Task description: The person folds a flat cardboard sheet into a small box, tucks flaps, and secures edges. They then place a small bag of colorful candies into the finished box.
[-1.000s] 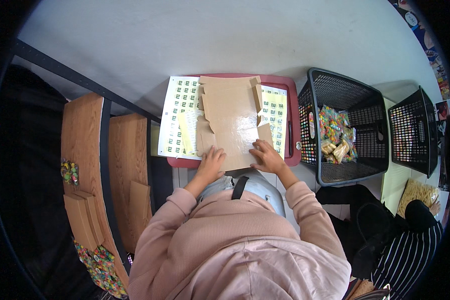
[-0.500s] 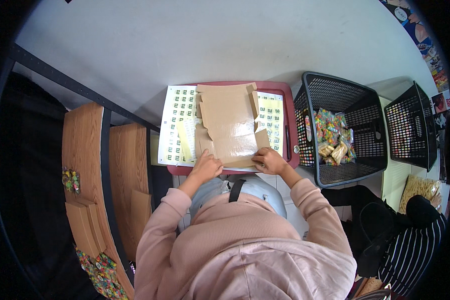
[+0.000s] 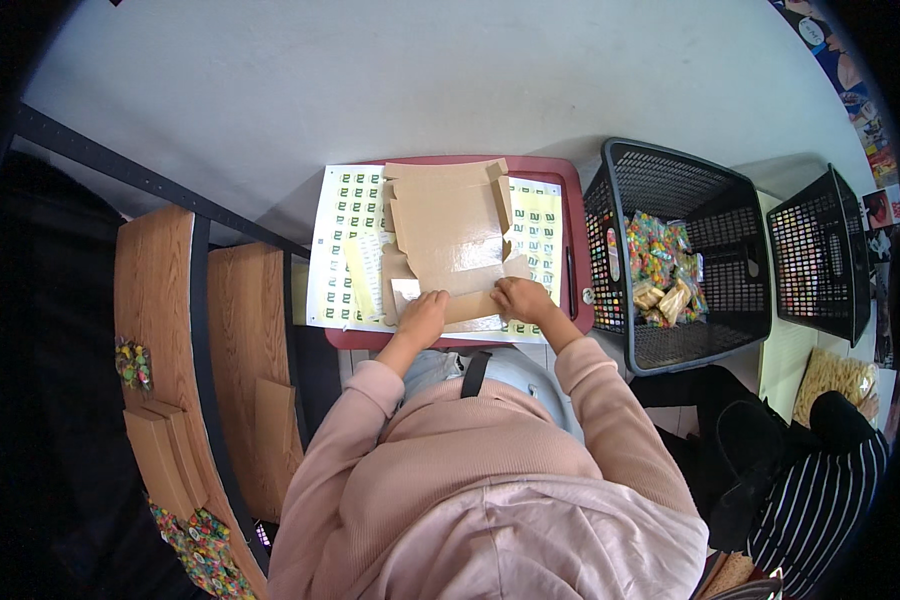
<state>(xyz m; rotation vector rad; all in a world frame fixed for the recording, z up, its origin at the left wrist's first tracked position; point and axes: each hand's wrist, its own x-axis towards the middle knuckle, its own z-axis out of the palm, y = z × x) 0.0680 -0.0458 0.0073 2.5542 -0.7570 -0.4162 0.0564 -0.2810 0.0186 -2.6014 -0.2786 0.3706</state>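
A partly folded brown cardboard box (image 3: 450,225) lies opened out on a red-rimmed tray table (image 3: 580,250), on top of sheets of printed labels (image 3: 345,220). Its near panel is raised and folded inward along a crease. The left end of that panel is pinched in my left hand (image 3: 422,318), with the fingers closed. At the right end, beside a small side flap, my right hand (image 3: 523,300) grips the same panel between thumb and fingers. The box's far panel lies flat, its side flaps partly bent up.
Right of the table, a black plastic basket (image 3: 688,350) holds bags of colourful sweets (image 3: 660,255); a second basket (image 3: 815,260) stands beyond. Wooden shelves (image 3: 155,290) at left carry flat brown boxes (image 3: 158,455) and more sweets. A person in striped clothing (image 3: 820,510) is at lower right.
The near panel of the box has been folded up and inward, away from me. Both hands moved slightly forward and closer together with it.
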